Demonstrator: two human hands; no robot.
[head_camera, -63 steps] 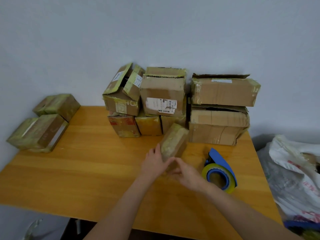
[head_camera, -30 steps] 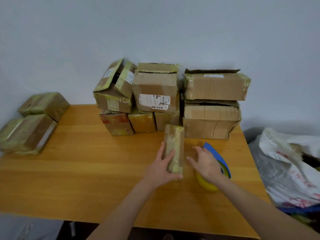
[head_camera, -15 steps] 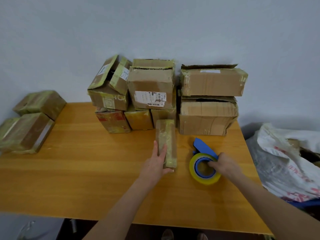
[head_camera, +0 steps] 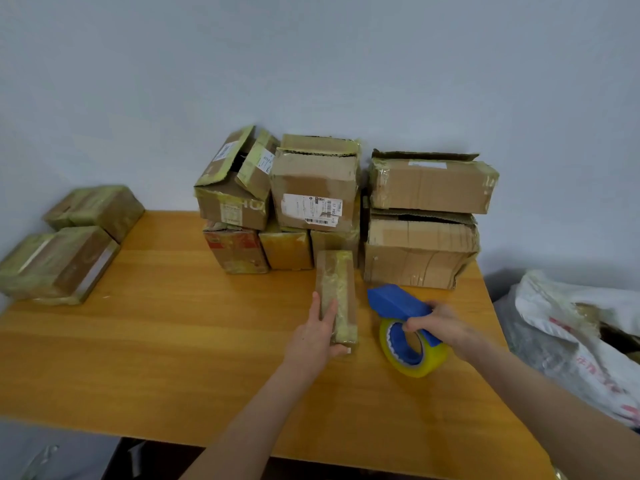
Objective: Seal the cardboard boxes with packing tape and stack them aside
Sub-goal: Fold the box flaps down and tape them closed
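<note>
Cardboard box, narrow and tape-wrapped, lies flat on the table just in front of the stack.

Left hand: forearm reaching in from below, fingers straight along the box's left edge, thumb hooked round its near end.

Right hand: just right of the box, fingers curled round the blue handle of the dispenser. Its yellow roll is tilted; whether it touches the table cannot be told.

Table: orange wood, set against a pale grey wall. The stack holds open boxes, two tiers high. Two wrapped boxes sit at the far left edge. A white bag lies beside the table on the right.
</note>
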